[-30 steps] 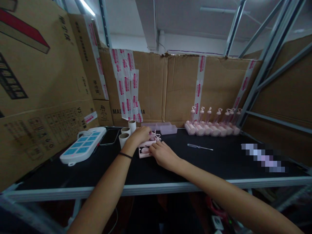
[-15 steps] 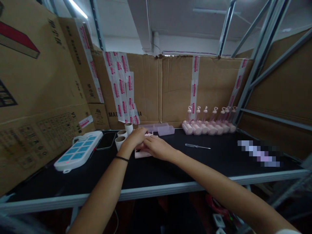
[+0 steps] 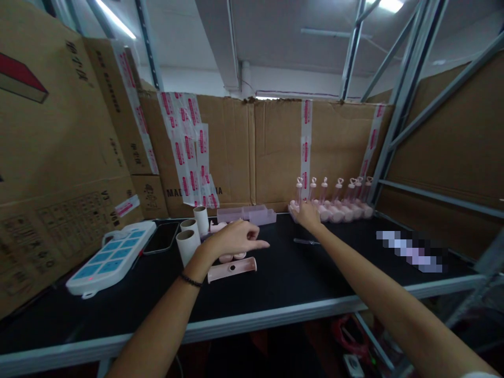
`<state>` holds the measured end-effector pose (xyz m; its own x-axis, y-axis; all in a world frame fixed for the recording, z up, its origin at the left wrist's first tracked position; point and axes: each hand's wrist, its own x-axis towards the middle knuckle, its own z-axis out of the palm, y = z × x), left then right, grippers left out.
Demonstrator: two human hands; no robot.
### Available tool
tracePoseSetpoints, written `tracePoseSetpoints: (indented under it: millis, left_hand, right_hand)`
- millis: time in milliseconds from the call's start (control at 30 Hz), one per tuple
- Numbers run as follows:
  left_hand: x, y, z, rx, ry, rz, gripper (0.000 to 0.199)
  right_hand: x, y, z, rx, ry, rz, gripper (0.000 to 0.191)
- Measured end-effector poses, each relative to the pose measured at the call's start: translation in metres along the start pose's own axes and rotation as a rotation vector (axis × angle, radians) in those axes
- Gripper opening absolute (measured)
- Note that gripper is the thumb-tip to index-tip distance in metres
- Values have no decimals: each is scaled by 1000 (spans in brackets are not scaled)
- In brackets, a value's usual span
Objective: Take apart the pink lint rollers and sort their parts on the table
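Pale pink, trough-shaped plastic piece [image 3: 232,268]: lay just nearer than the left hand [image 3: 238,239].
Left hand: was half-curled, thumb apart.
Right hand [image 3: 308,214]: was at the farther pale pink, heart-topped plastic pieces [image 3: 345,212]; its grip could not be told.

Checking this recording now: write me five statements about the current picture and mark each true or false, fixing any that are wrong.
1. The right hand is at the row of pink pieces near the back cardboard. True.
2. The left hand grips the screwdriver. False: the screwdriver lies on the black table top.
3. The phone lies between the power strip and the white tubes. True.
4. All three white tubes lie on their sides. False: they stand upright.
5. The pink trough-shaped piece has a dark round spot near its middle. True.
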<state>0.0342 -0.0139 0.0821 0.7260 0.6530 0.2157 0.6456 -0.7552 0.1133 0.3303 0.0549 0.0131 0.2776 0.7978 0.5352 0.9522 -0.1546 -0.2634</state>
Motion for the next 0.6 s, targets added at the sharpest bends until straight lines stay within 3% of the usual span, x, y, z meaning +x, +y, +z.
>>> tracePoseSetpoints:
  millis: [133,233,433,600]
  left_hand:
    - [-33,27,3,80,103,105,48]
    - [-63,35,17,132,127,145,54]
    - [-96,17,52,247,174,101,38]
    - [-95,-2,57,280,154,121,30]
  right_hand:
    - [-5,4,20,-30,20,41,39]
    - [-6,4,29,-36,38,52,41]
    - [-4,5,38,-44,50,74,45]
    - [-4,4,38,-51,51,80,48]
